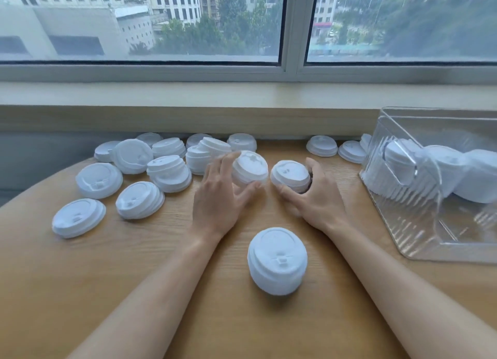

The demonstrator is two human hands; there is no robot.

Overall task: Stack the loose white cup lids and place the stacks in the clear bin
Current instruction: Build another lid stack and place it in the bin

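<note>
While both of my hands are busy with lids, the clear bin (419, 240) stands at the right side of the table (80, 291), and I describe everything from this bin. My right hand (320, 194) is the nearer one to it. This hand curls its fingers and thumb around a short stack of white lids (290, 176), which I hold a little tilted. My left hand (220, 197) is farther from the bin, just beside the right one. Its fingers are spread wide around a second short stack (250, 169), with the thumb at the lower edge; I judge that it grips this stack lightly, though the contact is a little blurred.

I think that I hold the two stacks close together because I want to put one onto the other, so they become one taller stack before it goes into the bin. Some finished stacks (441, 173) lie on their sides inside the bin already, so this seems to be the way.

One more stack (277, 262) stands upright on the table, to the left of the bin and nearer to me, between my forearms; neither hand touches it. Many loose lids and small piles (129, 176) lie well apart from the bin, on the far left part of the table. A few single lids (322, 145) lie just behind the bin's left corner, near the window sill (188, 95). Much work is still left.
</note>
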